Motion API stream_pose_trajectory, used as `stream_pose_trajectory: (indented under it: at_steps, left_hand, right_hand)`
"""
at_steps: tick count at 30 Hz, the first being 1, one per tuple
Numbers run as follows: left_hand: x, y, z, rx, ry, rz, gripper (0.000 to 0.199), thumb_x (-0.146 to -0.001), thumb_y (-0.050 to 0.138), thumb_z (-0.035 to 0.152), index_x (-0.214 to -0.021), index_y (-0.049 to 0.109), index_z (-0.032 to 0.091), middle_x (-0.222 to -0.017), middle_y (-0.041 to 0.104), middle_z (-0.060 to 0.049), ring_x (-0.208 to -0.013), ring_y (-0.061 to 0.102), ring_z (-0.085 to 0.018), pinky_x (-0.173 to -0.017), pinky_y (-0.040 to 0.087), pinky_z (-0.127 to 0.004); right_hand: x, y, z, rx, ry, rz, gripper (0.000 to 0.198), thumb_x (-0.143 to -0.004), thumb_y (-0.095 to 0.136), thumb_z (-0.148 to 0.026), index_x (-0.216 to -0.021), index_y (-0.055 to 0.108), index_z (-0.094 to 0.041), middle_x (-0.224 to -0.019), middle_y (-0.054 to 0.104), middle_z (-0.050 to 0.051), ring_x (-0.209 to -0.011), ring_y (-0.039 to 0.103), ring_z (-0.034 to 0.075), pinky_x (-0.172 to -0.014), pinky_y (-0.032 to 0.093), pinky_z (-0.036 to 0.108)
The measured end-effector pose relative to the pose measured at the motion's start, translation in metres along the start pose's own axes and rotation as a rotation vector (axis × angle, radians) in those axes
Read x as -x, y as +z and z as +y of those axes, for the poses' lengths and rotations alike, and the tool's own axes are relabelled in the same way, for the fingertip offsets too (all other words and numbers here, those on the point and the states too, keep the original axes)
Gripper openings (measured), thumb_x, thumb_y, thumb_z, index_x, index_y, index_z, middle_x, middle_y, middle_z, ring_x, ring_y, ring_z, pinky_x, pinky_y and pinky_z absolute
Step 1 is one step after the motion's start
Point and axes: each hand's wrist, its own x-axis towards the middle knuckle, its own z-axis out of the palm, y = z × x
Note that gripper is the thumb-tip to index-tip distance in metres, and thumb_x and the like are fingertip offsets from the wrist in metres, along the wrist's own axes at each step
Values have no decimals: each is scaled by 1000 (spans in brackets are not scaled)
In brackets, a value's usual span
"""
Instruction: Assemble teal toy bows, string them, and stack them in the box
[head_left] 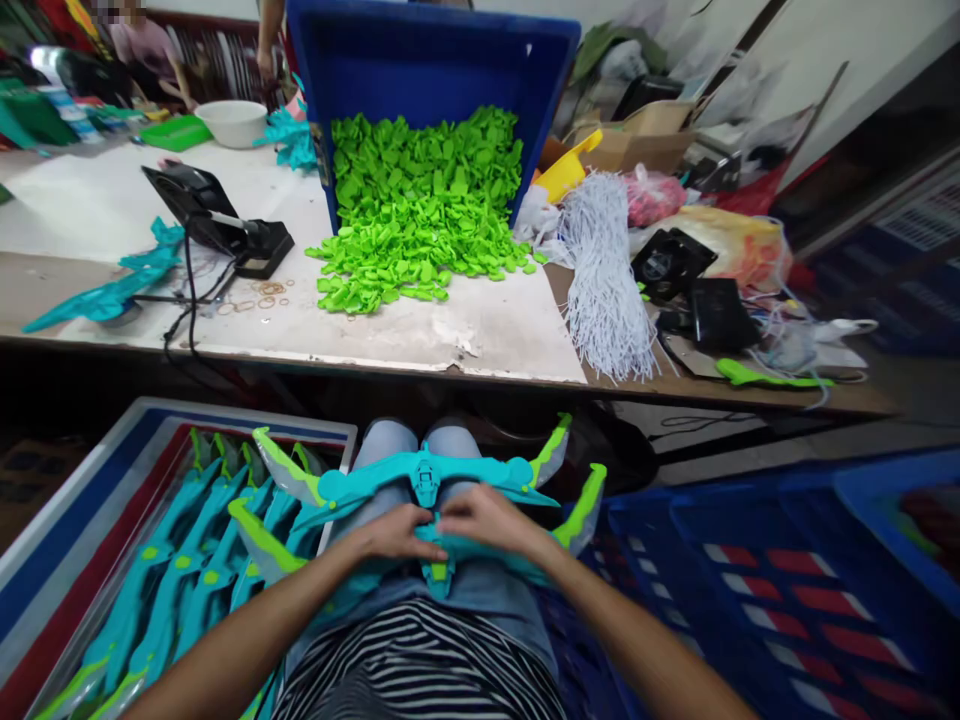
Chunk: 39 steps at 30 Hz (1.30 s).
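Across my lap lie two teal plastic toy bows with green and grey tips. The farther toy bow [425, 474] rests over my knees with its centre piece facing up. On the nearer toy bow [439, 572], a small green piece shows at the centre. My left hand [396, 532] is closed on this nearer bow, with the thumb lying across its middle. From the other side my right hand [484, 518] bends its fingers onto the same centre. Whether a small part sits under the right fingertips is hidden.
Several finished-looking teal bows [180, 565] fill a striped-lined crate [142, 410] at left. On the table [517, 325], green pieces [427, 200] spill from a tipped blue bin [435, 60]. White strings [607, 270] and a black stand [225, 225] flank them. Blue crates [720, 510] stand at right.
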Motion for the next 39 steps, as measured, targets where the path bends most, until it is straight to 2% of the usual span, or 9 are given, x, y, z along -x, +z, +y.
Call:
stream_pose_trajectory:
  at_steps: [5, 9, 13, 18, 22, 26, 34, 37, 39]
  left_hand:
    - [1, -10, 8, -93, -80, -50, 50, -68, 60, 65, -79, 63, 16, -63, 51, 3, -59, 44, -12, -54, 29, -24]
    - [8, -3, 14, -45, -105, 72, 56, -73, 58, 61, -106, 65, 16, -97, 68, -7, -85, 60, -22, -73, 44, -29]
    - [27, 4, 14, -2, -115, 239, 55, -74, 61, 53, -117, 62, 19, -117, 64, -11, -106, 58, -27, -93, 43, -36]
    - [34, -25, 35, 378, -140, 571, 43, -74, 62, 52, -98, 70, 17, -91, 72, -10, -85, 65, -26, -77, 51, -36]
    - [5, -71, 74, 968, 9, 977, 51, -69, 70, 48, -111, 63, 18, -106, 69, -10, -97, 64, -23, -77, 52, -33]
    - [-22, -85, 97, 1263, 156, 1060, 33, -65, 76, 38, -88, 66, 17, -94, 71, -6, -94, 64, -20, -82, 50, -32]
    - [-10, -52, 84, 1380, 26, 905, 35, -54, 82, 26, -83, 67, 14, -79, 73, -6, -73, 65, -15, -72, 49, -26]
    - [1, -52, 78, 1269, -73, 870, 39, -54, 82, 30, -87, 68, 13, -75, 72, -5, -71, 65, -17, -68, 50, -28]
    - [9, -53, 75, 1155, -129, 797, 43, -55, 82, 31, -91, 69, 12, -71, 70, -4, -66, 65, -16, -64, 51, -29]
  right_hand:
    - [-142, -101, 21, 146, 66, 559, 26, -88, 48, -23, -105, 67, -18, -97, 64, 8, -93, 58, 22, -86, 45, 33]
    - [-236, -141, 30, 312, 180, 614, 36, -81, 56, -16, -116, 62, -15, -114, 55, 14, -103, 51, 25, -89, 43, 36]
    - [-265, -147, 32, 335, 174, 598, 21, -82, 52, -13, -96, 68, -12, -108, 58, 14, -104, 50, 24, -90, 41, 34]
    - [-224, -125, 16, -338, 165, 747, 14, -78, 59, -26, -77, 65, -14, -75, 63, 4, -76, 57, 17, -73, 43, 29]
    - [-159, -81, -19, -1051, 191, 597, 27, -65, 70, -41, -70, 63, -16, -63, 60, -1, -60, 52, 11, -55, 38, 23]
    - [-103, -39, -48, -1323, 247, 529, 29, -58, 77, -41, -65, 62, -17, -60, 57, -3, -57, 48, 8, -53, 36, 21]
    - [-59, 10, -51, -1310, 349, 526, 37, -62, 72, -52, -67, 60, -18, -62, 56, -1, -56, 49, 10, -52, 38, 23]
    - [-49, 13, -43, -870, 285, 617, 37, -69, 68, -53, -79, 61, -18, -74, 61, 4, -68, 56, 16, -58, 45, 29]
    - [-41, 7, -36, -492, 93, 641, 37, -74, 67, -47, -96, 63, -18, -95, 64, 9, -90, 59, 22, -73, 50, 36]
